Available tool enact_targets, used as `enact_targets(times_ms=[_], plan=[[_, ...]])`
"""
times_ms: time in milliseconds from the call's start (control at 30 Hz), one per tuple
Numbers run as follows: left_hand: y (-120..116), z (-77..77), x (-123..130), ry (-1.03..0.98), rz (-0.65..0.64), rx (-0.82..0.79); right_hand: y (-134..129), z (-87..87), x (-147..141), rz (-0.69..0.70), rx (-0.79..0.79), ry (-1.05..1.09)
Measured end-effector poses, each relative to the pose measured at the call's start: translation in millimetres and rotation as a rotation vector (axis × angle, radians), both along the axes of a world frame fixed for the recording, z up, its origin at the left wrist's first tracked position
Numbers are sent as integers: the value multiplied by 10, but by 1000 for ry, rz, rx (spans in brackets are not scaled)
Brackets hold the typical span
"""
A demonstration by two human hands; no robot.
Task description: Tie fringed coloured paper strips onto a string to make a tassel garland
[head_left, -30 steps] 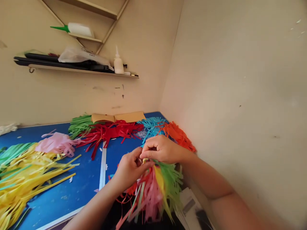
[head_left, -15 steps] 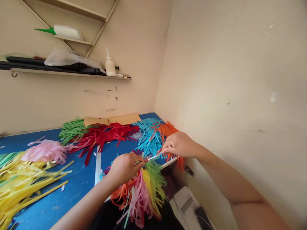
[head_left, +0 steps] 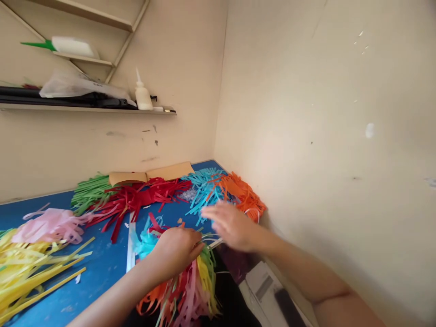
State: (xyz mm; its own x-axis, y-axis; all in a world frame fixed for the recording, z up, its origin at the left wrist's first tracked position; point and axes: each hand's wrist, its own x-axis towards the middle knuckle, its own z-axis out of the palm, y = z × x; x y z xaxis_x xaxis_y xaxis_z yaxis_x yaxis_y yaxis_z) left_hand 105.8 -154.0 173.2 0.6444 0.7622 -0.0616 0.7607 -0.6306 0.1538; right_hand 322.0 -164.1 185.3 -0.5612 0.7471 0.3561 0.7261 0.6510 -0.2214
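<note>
My left hand [head_left: 180, 250] is closed around the top of a multicoloured fringe bundle [head_left: 192, 290], whose pink, yellow, green, orange and light blue strips hang over the front edge of the table. To its right, my right hand [head_left: 230, 225] has its fingers extended and is slightly blurred. Thin whitish strands [head_left: 213, 238] run between the two hands. Behind my right hand lie light blue fringe [head_left: 204, 188] and orange fringe [head_left: 240, 190].
On the blue table [head_left: 105, 268] are red fringe [head_left: 146, 195], green fringe [head_left: 90, 193], pink fringe [head_left: 51, 227], yellow fringe [head_left: 34, 268] and brown paper [head_left: 170, 171]. A wall shelf [head_left: 102, 110] holds a glue bottle [head_left: 143, 96]. White boxes [head_left: 264, 290] stand below right.
My right hand has opened from its pinch on the strand and moved down. My left hand and the bundle have shifted slightly lower, and the view has turned a little right.
</note>
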Motion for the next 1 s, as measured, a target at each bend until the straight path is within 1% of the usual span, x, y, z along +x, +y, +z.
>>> enact_targets(times_ms=[33,67,100,133,167,200,267,333,400,500,567,600,667,733,767,800,833,900,1000], plan=[[-12,3,11,11,12,1,-44,-73,-148,71,-107,41],[-22,3,9,20,23,0,-77,-130,-270,109,-228,70],[-28,2,-12,24,31,-5,-96,-171,-354,109,-342,92],[-28,2,-54,24,33,-14,-96,-198,-400,82,-435,115],[-18,4,-119,22,30,-23,-78,-216,-408,46,-501,147],[3,8,-206,4,30,-40,-43,-228,-384,19,-545,191],[88,26,-424,-107,52,-99,66,-250,-283,-4,-590,318],[230,47,-648,-290,93,-177,195,-288,-172,6,-631,449],[399,64,-812,-454,145,-237,307,-344,-103,-28,-652,543],[581,86,-902,-586,221,-284,385,-409,-88,-135,-589,632],[581,122,-903,-619,261,-278,357,-395,-104,-177,-518,631],[538,151,-900,-619,278,-243,322,-367,-112,-180,-469,611],[393,219,-901,-621,301,-91,228,-291,-125,-137,-328,559],[231,264,-899,-629,290,54,147,-226,-136,-39,-160,527],[169,264,-892,-637,279,83,128,-210,-143,3,-91,517],[131,246,-880,-635,254,56,127,-207,-153,29,-45,507],[118,215,-865,-654,269,46,144,-215,-166,34,-31,497],[153,134,-843,-646,312,23,212,-249,-192,22,-53,484],[251,66,-860,-631,348,51,299,-281,-206,-8,-72,486]])
